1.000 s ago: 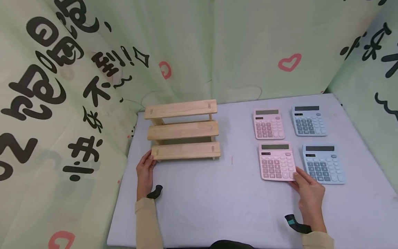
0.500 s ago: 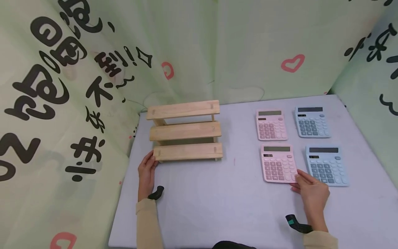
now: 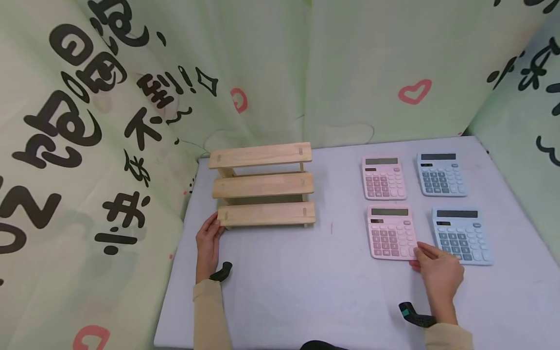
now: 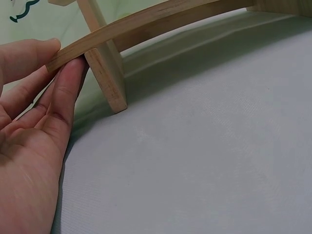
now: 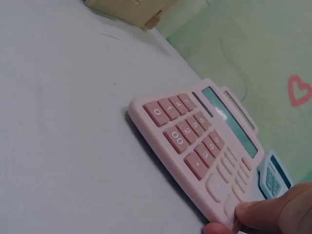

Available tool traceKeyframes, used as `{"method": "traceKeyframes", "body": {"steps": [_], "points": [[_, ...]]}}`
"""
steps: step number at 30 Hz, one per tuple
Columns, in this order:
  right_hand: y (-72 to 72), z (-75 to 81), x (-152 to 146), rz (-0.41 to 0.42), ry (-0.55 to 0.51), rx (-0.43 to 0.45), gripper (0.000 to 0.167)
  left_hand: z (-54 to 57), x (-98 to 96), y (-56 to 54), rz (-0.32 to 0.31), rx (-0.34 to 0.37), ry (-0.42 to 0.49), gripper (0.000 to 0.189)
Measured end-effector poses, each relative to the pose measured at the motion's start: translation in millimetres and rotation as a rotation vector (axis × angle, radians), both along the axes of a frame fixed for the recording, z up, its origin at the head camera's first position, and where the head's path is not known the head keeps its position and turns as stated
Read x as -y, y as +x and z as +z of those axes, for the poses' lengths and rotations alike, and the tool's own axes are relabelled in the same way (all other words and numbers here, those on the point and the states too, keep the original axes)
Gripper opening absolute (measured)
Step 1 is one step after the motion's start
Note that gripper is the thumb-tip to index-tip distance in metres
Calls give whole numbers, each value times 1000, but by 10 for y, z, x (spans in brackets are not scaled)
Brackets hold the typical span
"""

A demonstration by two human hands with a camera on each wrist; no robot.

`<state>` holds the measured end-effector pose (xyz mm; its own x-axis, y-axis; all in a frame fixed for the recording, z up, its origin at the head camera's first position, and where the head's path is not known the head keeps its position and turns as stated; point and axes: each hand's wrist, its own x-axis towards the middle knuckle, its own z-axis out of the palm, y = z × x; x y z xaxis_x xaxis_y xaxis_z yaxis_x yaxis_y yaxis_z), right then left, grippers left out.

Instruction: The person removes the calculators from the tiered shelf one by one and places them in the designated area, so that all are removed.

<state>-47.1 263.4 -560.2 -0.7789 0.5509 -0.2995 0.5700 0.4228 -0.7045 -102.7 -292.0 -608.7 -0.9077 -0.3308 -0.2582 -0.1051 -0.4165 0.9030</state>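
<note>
A three-step wooden rack (image 3: pixel 266 214) stands at the left of the table. My left hand (image 3: pixel 208 238) holds the left end of its lowest board; in the left wrist view the thumb (image 4: pixel 34 56) lies on top and fingers are underneath. My right hand (image 3: pixel 439 274) pinches the near right corner of the front pink calculator (image 3: pixel 391 233). The right wrist view shows the thumb on that corner, with a fingertip (image 5: pixel 218 228) at the edge below. A dark shadow runs under the calculator's near edge; whether it is fully off the cloth I cannot tell.
A second pink calculator (image 3: pixel 384 179) lies just behind the held one. Two blue calculators, one in front (image 3: pixel 463 237) and one behind (image 3: pixel 442 175), lie to the right. White cloth covers the table (image 3: pixel 297 287); green printed curtains (image 3: pixel 350 73) hang around it.
The front pink calculator has slid slightly left with my right hand, widening the gap to the front blue one. My left hand keeps its hold on the rack. The head view has shifted a little.
</note>
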Motion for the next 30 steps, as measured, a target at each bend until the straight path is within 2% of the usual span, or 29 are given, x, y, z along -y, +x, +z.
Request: {"method": "traceKeyframes", "body": {"steps": [9, 13, 18, 23, 26, 30], "points": [[2, -54, 57, -2, 68, -9, 38, -5, -26, -4, -1, -4, -35, 49], [-3, -51, 75, 28, 110, -20, 37, -14, -30, -14, 7, -20, -32, 49], [14, -35, -16, 139, 226, -23, 34, -48, -60, -24, -24, -8, -29, 48], [70, -10, -183, 274, 355, -20, 28, -28, -75, 24, -18, 46, -61, 45], [81, 62, -288, 311, 420, -34, 26, 47, -72, 79, -57, 115, -181, 44], [72, 213, -356, 331, 467, -72, 26, 224, -17, 156, -136, 182, -465, 37]]}}
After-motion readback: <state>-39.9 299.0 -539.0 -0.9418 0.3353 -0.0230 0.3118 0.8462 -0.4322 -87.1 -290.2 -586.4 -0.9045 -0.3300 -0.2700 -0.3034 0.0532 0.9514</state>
